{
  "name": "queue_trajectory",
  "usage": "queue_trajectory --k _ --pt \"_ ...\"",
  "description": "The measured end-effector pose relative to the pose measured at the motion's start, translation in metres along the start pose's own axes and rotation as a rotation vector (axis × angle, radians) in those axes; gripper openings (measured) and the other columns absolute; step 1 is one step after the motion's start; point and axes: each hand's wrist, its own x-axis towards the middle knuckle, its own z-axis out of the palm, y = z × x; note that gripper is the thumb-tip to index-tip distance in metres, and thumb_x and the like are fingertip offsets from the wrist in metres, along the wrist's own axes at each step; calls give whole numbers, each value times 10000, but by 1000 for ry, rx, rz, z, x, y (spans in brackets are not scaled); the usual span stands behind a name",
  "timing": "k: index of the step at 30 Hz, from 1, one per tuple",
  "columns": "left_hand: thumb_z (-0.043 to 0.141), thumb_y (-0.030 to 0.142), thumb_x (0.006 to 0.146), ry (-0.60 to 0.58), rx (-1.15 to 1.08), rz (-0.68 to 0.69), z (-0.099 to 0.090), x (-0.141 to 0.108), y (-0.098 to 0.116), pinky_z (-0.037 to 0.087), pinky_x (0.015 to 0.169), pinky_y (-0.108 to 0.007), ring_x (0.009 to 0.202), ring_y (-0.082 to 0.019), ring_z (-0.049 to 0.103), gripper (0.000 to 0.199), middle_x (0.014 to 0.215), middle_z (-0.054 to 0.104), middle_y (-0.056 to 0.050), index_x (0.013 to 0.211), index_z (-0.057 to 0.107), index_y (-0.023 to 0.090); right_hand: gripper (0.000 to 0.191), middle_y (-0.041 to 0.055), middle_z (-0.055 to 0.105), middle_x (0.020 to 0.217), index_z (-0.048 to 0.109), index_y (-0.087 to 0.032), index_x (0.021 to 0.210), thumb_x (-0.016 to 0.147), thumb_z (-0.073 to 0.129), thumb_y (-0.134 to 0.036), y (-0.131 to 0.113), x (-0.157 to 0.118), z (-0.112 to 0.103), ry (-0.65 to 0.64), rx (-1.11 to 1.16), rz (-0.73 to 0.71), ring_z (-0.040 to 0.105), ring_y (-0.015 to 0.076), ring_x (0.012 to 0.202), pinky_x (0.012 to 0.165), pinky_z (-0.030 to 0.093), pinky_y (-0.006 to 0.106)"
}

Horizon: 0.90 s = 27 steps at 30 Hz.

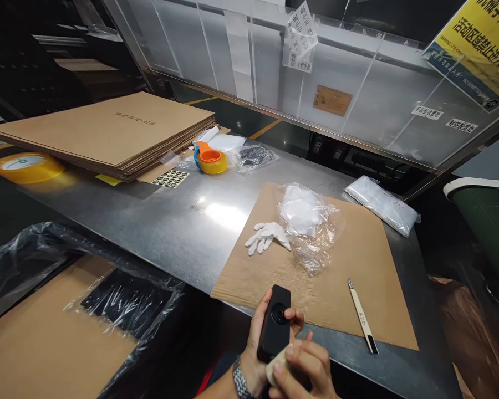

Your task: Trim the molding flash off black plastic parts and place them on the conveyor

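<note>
A smooth, shiny metal counter (178, 221) crosses a workroom, with frosted translucent panels (270, 66) behind it and a yellow-and-blue sign (474, 50) at upper right. On the counter lies a flat, matte brown cardboard sheet (357, 249), wrinkled near its front edge.

In front of that sheet's near edge, a black device (273, 335), an elongated block with rounded corners and a round, recessed dial-like part, is held up in the left grip (255, 349). The fingers close around its sides, a fingertip beside the round part; a metal-link watch (240, 379) circles the wrist. The right grip (310, 366) pinches a small, pale, rounded piece (272, 373) close against the device's lower end; whether they touch is unclear.

On the sheet lie a limp white fabric glove (266, 238) and, beside it, a crinkled clear plastic bag (311, 255) with folded white material inside. A slim cream cutter (361, 317) marked "A26" lies on the sheet's right part.

At the sheet's far right corner is a clear-wrapped flat packet (382, 205). Left of and beyond the sheet are a clear bag with dark contents (253, 158), a yellow tape roll with an orange holder (211, 159), and stacked cardboard (120, 127).
</note>
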Motion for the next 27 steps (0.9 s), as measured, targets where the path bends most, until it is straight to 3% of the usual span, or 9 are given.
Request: queue_trajectory --k 3,5,8,10,12,15,17,22,27 --pt "421 530 839 38 171 194 6 -6 5 483 732 -401 621 -167 566 408 544 510 8 717 569 170 225 71 573 947 632 -221 1051 839 568 -182 23 -13 -5 13 -47 67 562 191 911 719 535 300" --pt "480 484 831 78 412 385 7 -9 6 480 770 -420 632 -171 572 338 603 560 -3 854 598 169 273 92 546 996 600 -206 1111 849 539 -162 44 -19 -6 -22 -85 211 541 206 945 746 519 339" --pt "624 364 774 119 783 674 3 -12 2 413 923 -357 873 -180 592 359 870 639 -30 1090 561 206 267 110 531 1036 588 -198 1125 870 513 -225 81 -21 1 -92 -148 447 515 232 976 808 477 424" --pt "655 304 759 94 1001 770 -1 -15 0 352 984 -293 1082 -187 521 437 1067 621 -39 1170 527 232 255 116 546 1017 607 -184 1085 883 488 -284 102 -19 8 -118 -169 515 511 242 961 814 463 454" --pt "639 303 772 31 1195 770 -4 -19 0 349 983 -276 1129 -204 494 393 1134 608 -54 1145 555 211 274 121 563 991 616 -173 1061 885 473 -326 114 -15 14 -123 -172 536 509 256 949 812 452 489" --pt "606 312 795 -21 1382 751 -4 -26 2 383 951 -280 1090 -217 523 325 1124 623 -65 1095 584 190 308 122 560 1044 566 -181 1139 894 454 -331 104 -3 10 -120 -162 570 489 266 1012 863 416 516" --pt "583 304 813 -12 1448 751 -4 -30 2 388 951 -280 1104 -215 518 323 1148 616 -62 1117 570 196 308 108 526 1118 512 -209 1198 910 432 -287 83 12 -1 -117 -45 600 482 238 1060 884 427 452" --pt "537 259 839 -83 1572 675 1 -38 -2 396 961 -290 1121 -206 518 337 1211 593 -46 1175 540 231 254 52 519 1074 546 -271 1117 878 511 -192 34 51 -31 -231 528 628 548 155 925 774 469 276" --pt "544 226 818 -129 1607 626 8 -46 -2 433 932 -302 1137 -228 519 390 1229 590 -41 1207 531 243 151 30 549 939 601 -255 977 862 542 -179 31 63 -38 -293 674 702 554 135 833 675 452 231"
